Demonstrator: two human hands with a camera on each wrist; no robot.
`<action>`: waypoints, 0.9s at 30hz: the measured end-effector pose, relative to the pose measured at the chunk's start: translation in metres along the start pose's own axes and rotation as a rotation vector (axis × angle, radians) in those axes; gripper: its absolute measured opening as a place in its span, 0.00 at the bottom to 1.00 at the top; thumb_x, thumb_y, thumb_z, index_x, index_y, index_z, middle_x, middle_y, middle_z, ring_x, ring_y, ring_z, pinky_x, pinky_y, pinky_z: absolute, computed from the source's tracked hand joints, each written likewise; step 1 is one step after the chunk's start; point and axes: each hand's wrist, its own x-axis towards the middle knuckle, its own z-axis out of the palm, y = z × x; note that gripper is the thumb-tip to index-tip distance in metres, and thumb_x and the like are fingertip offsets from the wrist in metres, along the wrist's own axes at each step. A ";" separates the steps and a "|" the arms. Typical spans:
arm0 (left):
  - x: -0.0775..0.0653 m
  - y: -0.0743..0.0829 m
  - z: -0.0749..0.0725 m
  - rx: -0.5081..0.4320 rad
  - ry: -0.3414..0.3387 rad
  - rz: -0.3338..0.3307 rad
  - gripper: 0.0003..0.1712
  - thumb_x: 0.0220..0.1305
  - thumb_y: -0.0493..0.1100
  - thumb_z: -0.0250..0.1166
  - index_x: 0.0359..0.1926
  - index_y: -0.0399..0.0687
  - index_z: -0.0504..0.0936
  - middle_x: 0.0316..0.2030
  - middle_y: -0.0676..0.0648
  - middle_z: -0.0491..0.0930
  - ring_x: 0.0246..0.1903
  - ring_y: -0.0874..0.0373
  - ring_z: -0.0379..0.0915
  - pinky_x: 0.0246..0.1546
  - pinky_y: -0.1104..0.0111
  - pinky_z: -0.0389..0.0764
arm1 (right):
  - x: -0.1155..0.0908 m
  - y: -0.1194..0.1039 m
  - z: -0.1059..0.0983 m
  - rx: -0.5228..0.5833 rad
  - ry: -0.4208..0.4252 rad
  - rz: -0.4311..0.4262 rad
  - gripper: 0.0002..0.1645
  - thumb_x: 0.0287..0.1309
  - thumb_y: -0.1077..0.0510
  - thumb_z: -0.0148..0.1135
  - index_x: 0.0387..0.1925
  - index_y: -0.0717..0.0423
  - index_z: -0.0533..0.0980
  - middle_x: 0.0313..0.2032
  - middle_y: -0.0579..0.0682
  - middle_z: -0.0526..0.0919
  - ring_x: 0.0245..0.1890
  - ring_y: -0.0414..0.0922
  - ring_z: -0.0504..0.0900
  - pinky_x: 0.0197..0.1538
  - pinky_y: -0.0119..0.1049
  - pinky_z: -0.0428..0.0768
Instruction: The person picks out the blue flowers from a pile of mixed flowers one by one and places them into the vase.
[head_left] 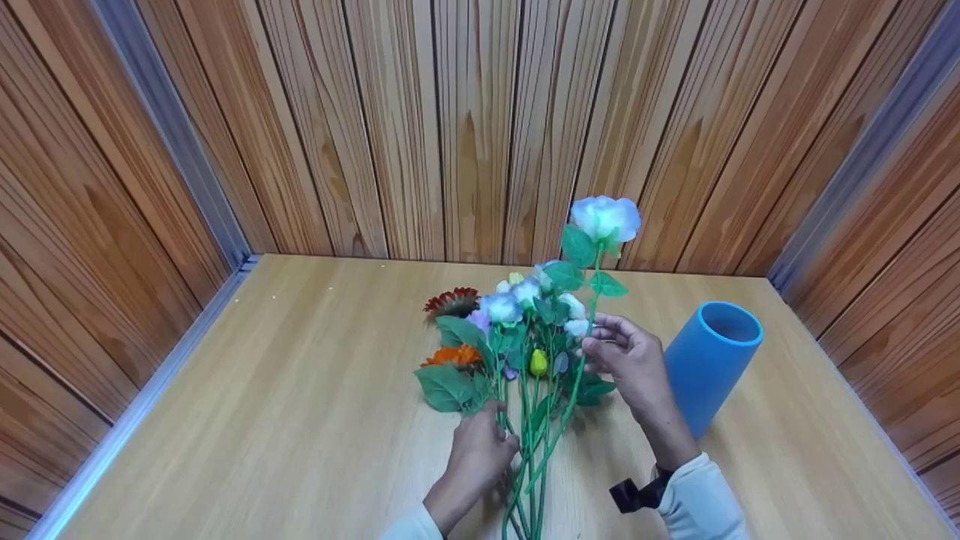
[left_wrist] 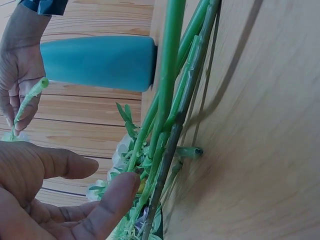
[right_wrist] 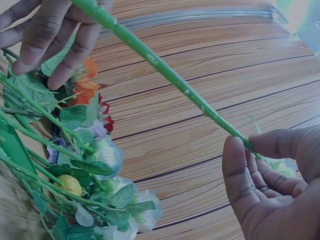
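L hand (head_left: 480, 448) loose, empty; R hand (head_left: 628, 361) pinches 1 stem (right_wrist: 175, 81); flowers (head_left: 502, 309) btwn; vase (head_left: 709, 367) to R.

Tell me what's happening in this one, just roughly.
A person is handling flowers at a table. The right hand pinches the stem of one pale blue flower, held up above the table. The left hand, fingers loose, is by the stems of the other flowers, which lie in a bunch. A blue vase stands upright to the right, with no flowers showing above its rim.
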 end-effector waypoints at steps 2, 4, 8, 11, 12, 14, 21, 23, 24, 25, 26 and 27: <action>0.001 -0.001 0.000 -0.001 -0.005 -0.002 0.25 0.52 0.34 0.63 0.53 0.38 0.70 0.14 0.52 0.71 0.11 0.61 0.65 0.11 0.71 0.64 | -0.001 -0.002 -0.002 -0.003 -0.003 0.004 0.24 0.57 0.61 0.57 0.55 0.63 0.65 0.43 0.59 0.72 0.33 0.44 0.81 0.35 0.36 0.79; 0.001 -0.001 0.000 0.002 -0.009 -0.001 0.25 0.52 0.35 0.63 0.53 0.38 0.70 0.15 0.52 0.71 0.12 0.61 0.66 0.12 0.71 0.65 | -0.001 -0.004 -0.004 -0.003 -0.005 0.011 0.25 0.57 0.59 0.57 0.56 0.62 0.65 0.45 0.61 0.72 0.35 0.45 0.81 0.37 0.36 0.79; 0.001 -0.002 0.000 0.010 -0.013 -0.002 0.25 0.52 0.34 0.63 0.53 0.38 0.70 0.16 0.51 0.72 0.13 0.61 0.67 0.13 0.70 0.67 | -0.003 -0.008 -0.007 0.002 -0.004 0.030 0.27 0.56 0.56 0.58 0.57 0.59 0.65 0.49 0.62 0.71 0.40 0.47 0.79 0.40 0.39 0.78; 0.002 -0.001 0.000 0.007 -0.021 -0.015 0.25 0.52 0.35 0.63 0.53 0.38 0.70 0.16 0.51 0.72 0.14 0.60 0.67 0.13 0.69 0.67 | -0.005 -0.011 -0.009 -0.008 0.009 0.030 0.28 0.56 0.54 0.59 0.57 0.59 0.64 0.48 0.59 0.72 0.40 0.46 0.79 0.42 0.40 0.78; 0.002 -0.001 0.000 0.005 -0.024 -0.021 0.25 0.52 0.35 0.63 0.53 0.39 0.70 0.16 0.51 0.72 0.14 0.60 0.67 0.13 0.69 0.67 | -0.005 -0.012 -0.010 -0.011 0.013 0.024 0.28 0.56 0.54 0.59 0.57 0.59 0.64 0.47 0.59 0.73 0.40 0.46 0.79 0.42 0.39 0.78; 0.002 -0.001 0.000 0.008 -0.028 -0.027 0.25 0.52 0.35 0.63 0.53 0.39 0.70 0.17 0.51 0.72 0.14 0.60 0.67 0.14 0.69 0.67 | -0.005 -0.014 -0.012 -0.020 0.016 0.008 0.29 0.56 0.53 0.59 0.57 0.60 0.64 0.47 0.59 0.73 0.39 0.45 0.80 0.41 0.39 0.78; 0.003 -0.001 0.000 0.018 -0.039 -0.036 0.25 0.51 0.36 0.64 0.53 0.39 0.70 0.16 0.51 0.72 0.14 0.60 0.67 0.14 0.69 0.67 | -0.006 -0.020 -0.017 -0.045 0.031 -0.037 0.28 0.56 0.53 0.59 0.56 0.60 0.65 0.45 0.56 0.76 0.38 0.43 0.80 0.40 0.37 0.78; 0.003 -0.001 0.000 0.022 -0.038 -0.032 0.26 0.52 0.36 0.64 0.53 0.39 0.70 0.16 0.51 0.71 0.14 0.60 0.66 0.14 0.70 0.66 | -0.006 -0.021 -0.019 -0.038 0.034 -0.050 0.28 0.56 0.54 0.59 0.56 0.60 0.65 0.44 0.55 0.77 0.37 0.43 0.80 0.40 0.37 0.78; 0.003 -0.002 0.000 0.024 -0.038 -0.028 0.26 0.52 0.36 0.64 0.53 0.39 0.70 0.16 0.51 0.71 0.14 0.60 0.66 0.14 0.70 0.65 | -0.006 -0.021 -0.020 -0.032 0.036 -0.056 0.28 0.55 0.54 0.59 0.56 0.60 0.65 0.43 0.54 0.77 0.37 0.43 0.81 0.39 0.37 0.78; 0.003 -0.002 0.000 0.024 -0.038 -0.024 0.26 0.52 0.36 0.64 0.53 0.39 0.70 0.16 0.51 0.71 0.13 0.60 0.65 0.14 0.70 0.65 | -0.006 -0.021 -0.020 -0.025 0.038 -0.063 0.28 0.55 0.54 0.59 0.56 0.60 0.65 0.43 0.54 0.77 0.37 0.43 0.81 0.39 0.37 0.78; 0.002 -0.002 0.000 0.023 -0.037 -0.019 0.26 0.52 0.36 0.64 0.54 0.38 0.70 0.15 0.51 0.70 0.13 0.60 0.65 0.13 0.70 0.64 | -0.006 -0.022 -0.021 -0.017 0.042 -0.071 0.28 0.55 0.55 0.59 0.56 0.61 0.65 0.42 0.54 0.77 0.36 0.43 0.81 0.39 0.38 0.78; 0.002 -0.002 0.000 0.024 -0.035 -0.011 0.26 0.52 0.36 0.63 0.54 0.38 0.70 0.15 0.51 0.70 0.12 0.60 0.64 0.13 0.70 0.64 | -0.006 -0.022 -0.022 -0.008 0.045 -0.080 0.28 0.55 0.55 0.59 0.56 0.61 0.65 0.42 0.54 0.77 0.36 0.44 0.81 0.39 0.38 0.78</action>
